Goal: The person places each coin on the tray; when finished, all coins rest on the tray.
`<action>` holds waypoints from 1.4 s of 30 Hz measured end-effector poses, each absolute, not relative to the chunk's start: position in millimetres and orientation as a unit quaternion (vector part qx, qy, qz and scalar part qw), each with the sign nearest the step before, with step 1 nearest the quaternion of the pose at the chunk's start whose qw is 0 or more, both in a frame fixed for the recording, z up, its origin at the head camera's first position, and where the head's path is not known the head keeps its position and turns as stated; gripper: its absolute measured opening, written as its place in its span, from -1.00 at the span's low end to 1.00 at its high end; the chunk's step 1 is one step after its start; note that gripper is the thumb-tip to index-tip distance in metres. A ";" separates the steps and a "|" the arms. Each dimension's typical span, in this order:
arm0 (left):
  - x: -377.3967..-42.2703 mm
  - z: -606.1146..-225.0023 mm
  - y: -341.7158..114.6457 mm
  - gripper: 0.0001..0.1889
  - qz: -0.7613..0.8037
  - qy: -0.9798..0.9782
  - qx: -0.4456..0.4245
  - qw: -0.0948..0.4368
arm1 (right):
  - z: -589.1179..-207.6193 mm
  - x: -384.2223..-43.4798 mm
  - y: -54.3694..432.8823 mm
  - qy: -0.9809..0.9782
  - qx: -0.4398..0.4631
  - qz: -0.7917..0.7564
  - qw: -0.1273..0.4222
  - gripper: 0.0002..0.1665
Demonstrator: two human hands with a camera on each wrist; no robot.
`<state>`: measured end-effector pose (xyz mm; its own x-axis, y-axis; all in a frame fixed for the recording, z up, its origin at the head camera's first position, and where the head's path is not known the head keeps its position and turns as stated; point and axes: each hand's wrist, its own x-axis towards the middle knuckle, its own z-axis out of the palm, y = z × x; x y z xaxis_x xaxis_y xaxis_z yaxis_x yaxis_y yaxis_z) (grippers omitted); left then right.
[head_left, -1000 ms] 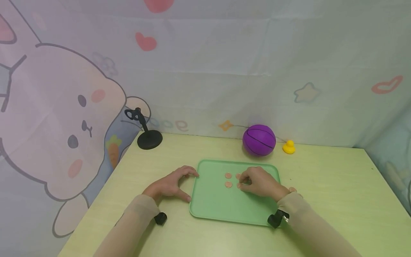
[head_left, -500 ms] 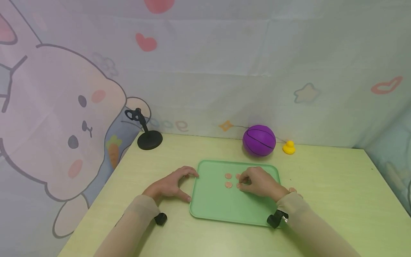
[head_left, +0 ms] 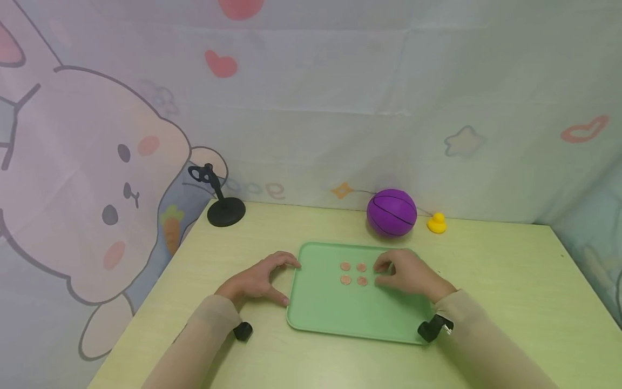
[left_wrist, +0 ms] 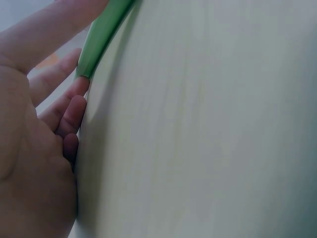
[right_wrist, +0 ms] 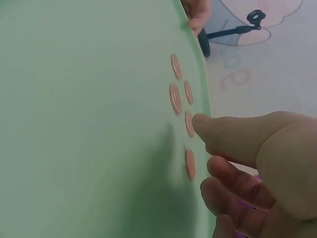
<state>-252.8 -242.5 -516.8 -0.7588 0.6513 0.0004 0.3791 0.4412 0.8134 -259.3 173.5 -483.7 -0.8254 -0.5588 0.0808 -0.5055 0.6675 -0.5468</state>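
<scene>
Round copper-coloured coins (head_left: 345,280) lie flat on a light green tray (head_left: 335,313), two by two in the head view. Several coins (right_wrist: 176,98) show in the right wrist view, one of them beyond those the head view shows. My right hand (head_left: 408,274) hovers just right of the coins, thumb and fingers apart, with nothing seen between them. Thumb and forefinger of my left hand (head_left: 257,278) are spread along the tray's left edge, tips touching its rim (left_wrist: 101,42). The tray's right edge is partly hidden by the right hand and sleeve.
A purple ball (head_left: 391,213) stands behind the tray, with a yellow rubber duck (head_left: 437,223) to its right. At the table's back left is a black stand (head_left: 226,210) with a round base. A printed curtain (head_left: 311,108) hangs behind the pale table (head_left: 510,292).
The right hand has drawn back to the right from the coins, and its thumb and fingers have parted. The lower right coin now shows fully. The left hand has not moved.
</scene>
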 end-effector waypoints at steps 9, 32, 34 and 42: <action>-254.3 -518.7 -244.0 -0.14 0.421 0.840 0.303 0.161 | -480.8 -258.7 214.5 0.912 -0.260 -0.312 0.055 -0.76; -254.3 -518.5 -244.0 -0.16 0.415 0.842 0.307 0.159 | -483.3 -249.6 291.5 0.920 -0.242 -0.297 0.087 -0.83; -254.0 -517.9 -243.7 -0.16 0.413 0.843 0.304 0.163 | -484.3 -249.1 297.3 0.916 -0.247 -0.300 0.099 -0.82; -253.3 -516.2 -242.5 -0.16 0.418 0.840 0.309 0.159 | -488.5 -250.3 313.3 0.894 -0.271 -0.330 0.139 -0.80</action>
<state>-253.3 -242.5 -516.2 -0.7587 0.6514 -0.0090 0.3856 0.4602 0.7997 -250.3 313.3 -488.5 -0.8145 -0.5760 -0.0693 -0.3928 0.6353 -0.6649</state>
